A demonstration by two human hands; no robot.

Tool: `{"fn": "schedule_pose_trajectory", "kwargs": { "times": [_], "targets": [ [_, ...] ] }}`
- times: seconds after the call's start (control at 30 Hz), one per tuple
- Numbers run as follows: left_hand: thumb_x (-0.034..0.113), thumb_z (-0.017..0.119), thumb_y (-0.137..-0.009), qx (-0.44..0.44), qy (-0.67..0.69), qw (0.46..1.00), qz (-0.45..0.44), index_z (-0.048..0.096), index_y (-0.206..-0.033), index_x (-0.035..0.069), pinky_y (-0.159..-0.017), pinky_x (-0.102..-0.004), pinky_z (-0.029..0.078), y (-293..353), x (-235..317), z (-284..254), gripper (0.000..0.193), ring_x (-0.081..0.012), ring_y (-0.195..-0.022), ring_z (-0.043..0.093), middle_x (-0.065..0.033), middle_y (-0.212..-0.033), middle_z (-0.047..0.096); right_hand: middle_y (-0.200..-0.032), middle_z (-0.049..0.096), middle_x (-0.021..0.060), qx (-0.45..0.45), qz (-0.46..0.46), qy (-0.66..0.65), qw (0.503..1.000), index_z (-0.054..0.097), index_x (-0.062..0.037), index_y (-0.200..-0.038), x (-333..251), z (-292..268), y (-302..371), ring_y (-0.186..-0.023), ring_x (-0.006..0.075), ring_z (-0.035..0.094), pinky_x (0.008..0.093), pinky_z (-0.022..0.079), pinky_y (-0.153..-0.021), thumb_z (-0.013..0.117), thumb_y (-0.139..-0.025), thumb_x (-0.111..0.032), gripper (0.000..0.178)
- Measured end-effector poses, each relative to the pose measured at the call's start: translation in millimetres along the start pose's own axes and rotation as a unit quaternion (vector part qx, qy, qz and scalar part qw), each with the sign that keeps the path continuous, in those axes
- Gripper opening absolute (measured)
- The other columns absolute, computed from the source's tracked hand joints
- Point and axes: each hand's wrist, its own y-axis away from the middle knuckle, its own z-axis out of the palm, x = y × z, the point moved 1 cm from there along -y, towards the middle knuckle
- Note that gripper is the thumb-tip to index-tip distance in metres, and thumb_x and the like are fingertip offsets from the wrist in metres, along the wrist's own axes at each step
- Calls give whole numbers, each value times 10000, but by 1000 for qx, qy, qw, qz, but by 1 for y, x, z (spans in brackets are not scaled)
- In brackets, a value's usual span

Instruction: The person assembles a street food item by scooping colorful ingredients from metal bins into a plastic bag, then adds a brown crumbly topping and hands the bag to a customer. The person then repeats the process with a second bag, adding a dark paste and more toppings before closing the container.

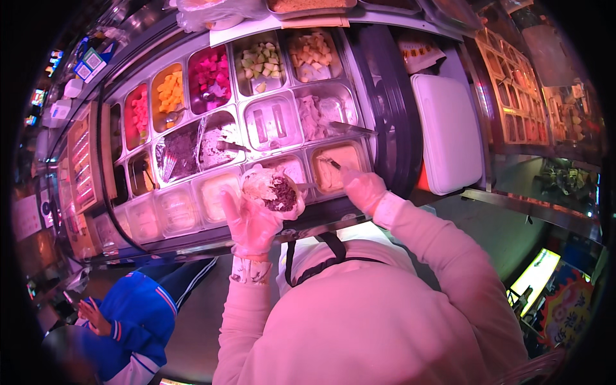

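In my gloved left hand (247,224) rests a round, pale, open wrap (256,186) with creamy spread on one side and dark, crumbly filling on the other. The fingers curl around its underside. To the right, my gloved right hand (364,191) grips a thin metal utensil (332,163). Its end dips into a metal pan of tan paste (340,181); I cannot make out the tip's shape. Behind the wrap sits a pan of pale, creamy food (292,168), partly hidden.
Farther back are pans of mango cubes (171,91), pink cubes (210,77) and pale green fruit pieces (262,61). A white lidded box (447,131) stands right of the counter. At lower left, a person in a blue jacket (138,321) holds a phone.
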Motion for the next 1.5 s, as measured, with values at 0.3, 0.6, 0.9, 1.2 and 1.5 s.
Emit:
{"fn": "schedule_pose_trajectory", "kwargs": {
  "times": [0.3,0.6,0.9,1.2,1.5],
  "targets": [
    [586,674,-955,3,45,999,5,431,-1548,70,-1190,-703,279,8,-3,-11,824,-388,-1474,401,-197,-1596,427,-878,752,219,-235,32,-70,969,772,-16,-906,3,-20,4,-868,400,756,496,609,-759,580,-893,-98,210],
    [542,674,-973,0,25,1000,13,444,-1542,62,-1204,-679,296,-1,-11,-3,779,-401,-1467,422,-212,-1593,439,-631,491,-49,-162,359,-719,573,728,-42,-947,20,-145,30,-481,24,389,202,247,-426,658,-1001,-177,162],
    [557,572,-1032,-31,-67,997,7,484,-1499,49,-1146,-566,434,-21,-46,48,696,-339,-1375,538,-146,-1477,575,-655,482,-5,189,64,-345,917,717,44,-1242,-25,-144,51,-476,86,436,296,404,-443,691,-949,-41,306],
    [621,571,-1007,-67,-88,993,51,479,-1498,47,-1036,-522,530,-18,-68,70,762,-330,-1288,595,-146,-1444,590,-764,586,65,207,-83,-23,975,644,61,-1365,-48,-134,59,-455,153,403,314,377,-419,521,-969,-5,420],
    [629,594,-986,-25,-58,993,103,414,-1550,65,-1099,-658,460,-13,-58,63,818,-379,-1424,492,-169,-1562,490,-743,520,56,267,-113,-139,947,652,13,-1367,-13,-168,56,-518,181,529,326,454,-453,732,-840,97,539]
  ]
}}
